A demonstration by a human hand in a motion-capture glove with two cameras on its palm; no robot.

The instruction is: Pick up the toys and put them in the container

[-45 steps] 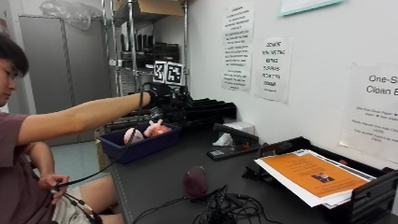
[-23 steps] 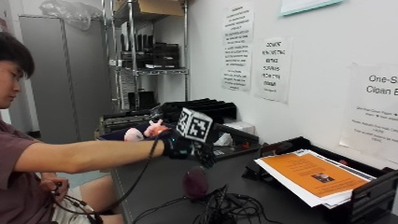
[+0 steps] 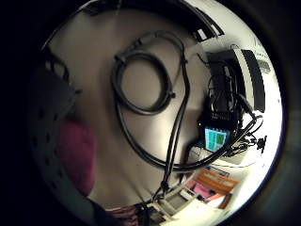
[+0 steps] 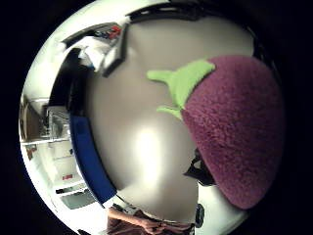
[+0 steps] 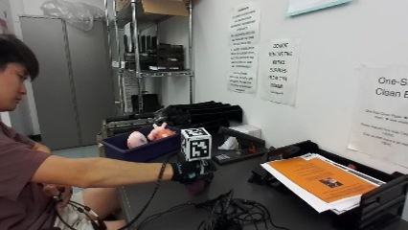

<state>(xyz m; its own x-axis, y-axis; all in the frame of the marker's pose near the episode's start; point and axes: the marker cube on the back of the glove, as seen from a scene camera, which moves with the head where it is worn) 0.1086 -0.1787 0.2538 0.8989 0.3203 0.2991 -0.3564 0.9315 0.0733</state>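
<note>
A purple plush eggplant (image 4: 234, 132) with a green stem lies on the dark table (image 5: 255, 196). My gloved right hand (image 5: 191, 171) is low over it, and only a dark purple bit of the eggplant (image 5: 196, 186) shows under the hand. It fills much of the thumb side palm view and appears beside the palm as the eggplant (image 3: 77, 155) in the little finger side view. The grip itself is hidden. The blue container (image 5: 150, 151) stands behind the hand with two pink plush toys (image 5: 137, 139) inside; its blue wall (image 4: 90, 156) also shows.
Loose black cables (image 5: 223, 218) lie on the table just right of the hand, with a coiled cable (image 3: 141, 80) beyond. A black tray with orange papers (image 5: 325, 179) stands at the right. Black stacked trays (image 5: 204, 112) sit behind the container.
My right hand has come away from above the blue container and dropped forward and down onto the spot of the purple eggplant on the table.
</note>
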